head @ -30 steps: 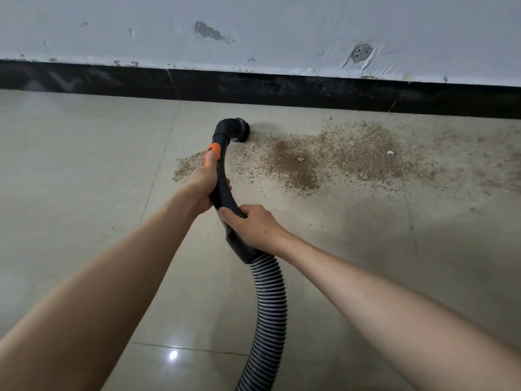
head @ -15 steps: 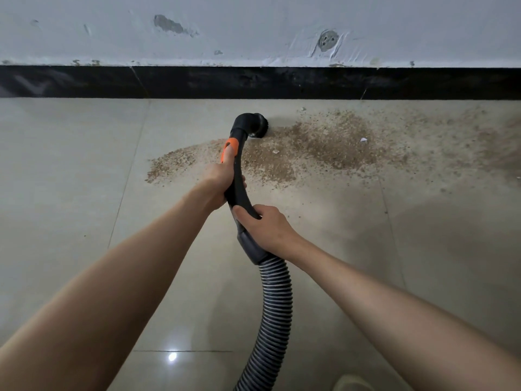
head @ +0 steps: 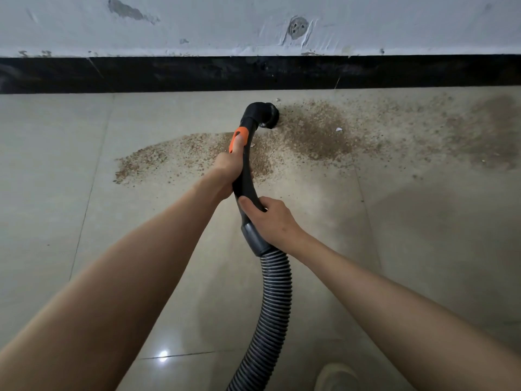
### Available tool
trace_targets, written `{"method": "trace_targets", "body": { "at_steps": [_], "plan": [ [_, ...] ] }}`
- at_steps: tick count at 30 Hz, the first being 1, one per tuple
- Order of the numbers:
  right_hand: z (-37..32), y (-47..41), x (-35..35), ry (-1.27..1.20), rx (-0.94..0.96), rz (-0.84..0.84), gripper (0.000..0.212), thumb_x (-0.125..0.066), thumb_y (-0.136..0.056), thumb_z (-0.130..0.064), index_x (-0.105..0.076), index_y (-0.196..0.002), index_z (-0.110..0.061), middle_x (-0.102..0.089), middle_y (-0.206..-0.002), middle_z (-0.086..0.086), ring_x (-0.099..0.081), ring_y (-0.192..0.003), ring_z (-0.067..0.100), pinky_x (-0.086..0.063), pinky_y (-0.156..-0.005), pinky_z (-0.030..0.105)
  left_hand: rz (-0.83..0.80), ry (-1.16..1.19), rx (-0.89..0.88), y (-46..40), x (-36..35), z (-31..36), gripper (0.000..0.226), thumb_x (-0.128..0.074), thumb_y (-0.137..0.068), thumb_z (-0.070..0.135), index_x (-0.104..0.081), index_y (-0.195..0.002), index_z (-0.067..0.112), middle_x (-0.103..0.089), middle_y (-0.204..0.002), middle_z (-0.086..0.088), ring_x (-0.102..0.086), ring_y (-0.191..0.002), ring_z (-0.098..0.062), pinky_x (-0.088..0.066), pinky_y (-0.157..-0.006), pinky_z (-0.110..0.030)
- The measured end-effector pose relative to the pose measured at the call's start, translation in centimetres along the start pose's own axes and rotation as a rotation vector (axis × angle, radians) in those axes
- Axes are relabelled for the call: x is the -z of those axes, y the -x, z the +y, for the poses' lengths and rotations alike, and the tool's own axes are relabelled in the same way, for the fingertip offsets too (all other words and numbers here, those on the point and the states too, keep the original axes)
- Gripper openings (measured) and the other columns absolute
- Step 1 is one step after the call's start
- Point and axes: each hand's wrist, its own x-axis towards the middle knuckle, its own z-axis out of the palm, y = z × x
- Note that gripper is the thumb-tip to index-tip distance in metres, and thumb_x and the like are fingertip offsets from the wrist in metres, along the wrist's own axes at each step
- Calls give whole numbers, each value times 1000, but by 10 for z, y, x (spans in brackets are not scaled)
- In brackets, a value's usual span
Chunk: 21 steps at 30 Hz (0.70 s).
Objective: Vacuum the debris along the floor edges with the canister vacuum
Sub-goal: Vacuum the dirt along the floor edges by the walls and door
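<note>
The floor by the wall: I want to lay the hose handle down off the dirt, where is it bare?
Bare tile lies left of the debris, up to the black baseboard, and near the hose. Right of the nozzle it is littered.

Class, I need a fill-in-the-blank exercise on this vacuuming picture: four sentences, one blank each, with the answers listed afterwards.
1. The left hand grips the black handle just below its ______ slider.
2. The right hand holds the handle just above the ribbed ______.
3. The nozzle points at brown debris lying on the tiled ______.
4. Along the foot of the white wall runs a ______ baseboard.

Answers: orange; hose; floor; black
</note>
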Motion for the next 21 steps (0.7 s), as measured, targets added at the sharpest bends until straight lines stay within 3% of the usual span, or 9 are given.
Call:
{"method": "trace_targets", "body": {
  "at_steps": [11, 15, 18, 21],
  "plan": [
    [-32, -23, -42, 23, 47, -143, 41, -52, -95, -48, -50, -70, -15, -57, -70, 1, -54, -64, 17, -41, -61, 28, 98, 83, 6, -9, 68, 0, 65, -40, -89, 67, -54, -95, 4, -56, -70, -8, -55, -60, -21, -51, -65, -33],
    [-51, -30, -71, 94, 78, -250, 44, -52, -95, -47, -45, -64, -17, -51, -64, -1, -50, -59, 14, -38, -58, 26, 183, 177, 32, -4, 117, -8, 69, -41, -89, 66, -52, -113, 3, -55, -72, -6, -55, -62, -20, -50, -65, -33],
    [-70, -32, -94, 147, 71, -340, 44, -53, -93, -51, -50, -67, -16, -57, -70, 2, -56, -65, 19, -44, -63, 29, 239, 283, 35, 3, 154, -17, 70, -42, -91, 62, -47, -125, 1, -52, -70, -6, -53, -58, -19, -47, -58, -31],
    [-89, -29, -121, 221, 98, -405, 43, -54, -93, -51, -53, -67, -17, -58, -72, 1, -57, -69, 19, -44, -64, 28, 322, 369, 30, 17, 189, -26, 61, -40, -94, 58, -48, -119, 2, -48, -67, -5, -49, -55, -18, -45, -55, -29]
  ]
}}
